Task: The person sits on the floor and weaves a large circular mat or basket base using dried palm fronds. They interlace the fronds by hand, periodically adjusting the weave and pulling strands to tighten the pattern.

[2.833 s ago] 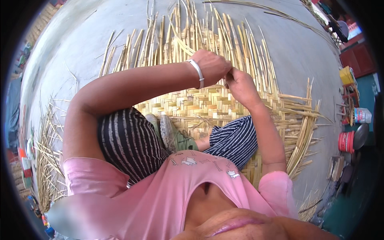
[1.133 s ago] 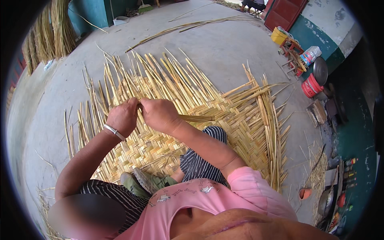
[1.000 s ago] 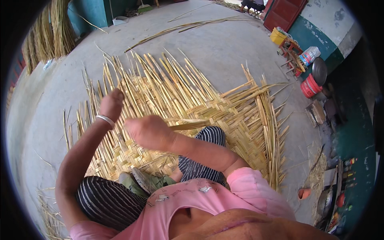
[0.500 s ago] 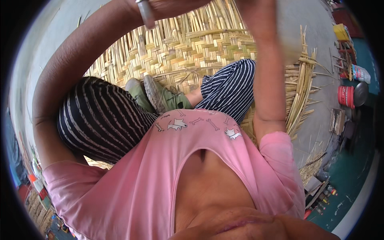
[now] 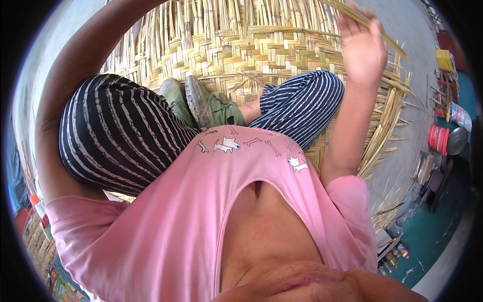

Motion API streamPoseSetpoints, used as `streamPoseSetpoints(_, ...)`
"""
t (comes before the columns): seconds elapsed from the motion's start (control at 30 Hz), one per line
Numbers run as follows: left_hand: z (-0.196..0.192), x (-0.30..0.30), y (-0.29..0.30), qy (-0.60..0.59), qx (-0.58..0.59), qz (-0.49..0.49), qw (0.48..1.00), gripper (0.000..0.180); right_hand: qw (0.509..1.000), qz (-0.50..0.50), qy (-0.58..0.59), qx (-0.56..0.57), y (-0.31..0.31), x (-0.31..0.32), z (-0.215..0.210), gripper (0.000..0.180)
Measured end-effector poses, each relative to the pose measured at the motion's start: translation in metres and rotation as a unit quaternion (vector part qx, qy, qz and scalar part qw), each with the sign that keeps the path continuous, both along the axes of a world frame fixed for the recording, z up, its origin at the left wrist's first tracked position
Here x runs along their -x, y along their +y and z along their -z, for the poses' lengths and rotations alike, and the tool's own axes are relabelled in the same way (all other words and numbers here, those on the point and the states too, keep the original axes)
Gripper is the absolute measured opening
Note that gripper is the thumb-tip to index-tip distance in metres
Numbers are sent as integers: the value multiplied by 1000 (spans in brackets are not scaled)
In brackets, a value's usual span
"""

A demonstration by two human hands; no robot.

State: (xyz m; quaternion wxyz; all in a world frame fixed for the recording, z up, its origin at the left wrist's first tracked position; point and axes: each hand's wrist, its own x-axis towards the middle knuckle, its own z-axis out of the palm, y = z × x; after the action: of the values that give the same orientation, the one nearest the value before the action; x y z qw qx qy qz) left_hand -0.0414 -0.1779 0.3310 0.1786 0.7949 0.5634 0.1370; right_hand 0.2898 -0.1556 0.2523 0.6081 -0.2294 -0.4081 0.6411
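A flat, yellowish-green reed strip [image 5: 370,20] runs slantwise across the fingers of my right hand [image 5: 363,53], which is raised at the upper right. It passes between the thumb and the fingers, whose tips are slightly blurred. Under and beyond my crossed legs spreads a woven reed mat [image 5: 241,53], plaited near my shoes with long loose reed ends toward the far side. My left arm [image 5: 95,45] reaches out past the upper edge, so the left hand is hidden from view.
Bent reed ends [image 5: 385,126] stick out along the mat's right border. On the grey floor farther right stand a red tin [image 5: 437,138], a dark round lid or pan [image 5: 457,141] and a yellow container [image 5: 444,60]. My green shoes [image 5: 211,108] rest on the mat.
My right hand has swung to the right, and the strip across it has come into sight. My left hand and its wristband have gone out past the upper edge.
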Motion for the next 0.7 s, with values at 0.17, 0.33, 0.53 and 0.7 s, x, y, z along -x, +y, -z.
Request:
streamPoseSetpoints(0.17, 12, 16, -10, 110, 0, -26, 994, 53, 977, 26, 166, 128, 15, -127, 88, 34)
streamPoseSetpoints(0.33, 8, 32, -19, 211, -11, -9, 977, 42, 917, 164, 125, 342, 42, -202, 207, 45)
streamPoseSetpoints(0.53, 79, 39, -41, 171, 317, -33, 932, 20, 879, 206, 58, 425, 74, -200, 242, 46)
streamPoseSetpoints(0.7, 117, 20, -70, 178, 314, 24, 932, 33, 882, 186, 38, 431, 94, -193, 262, 43)
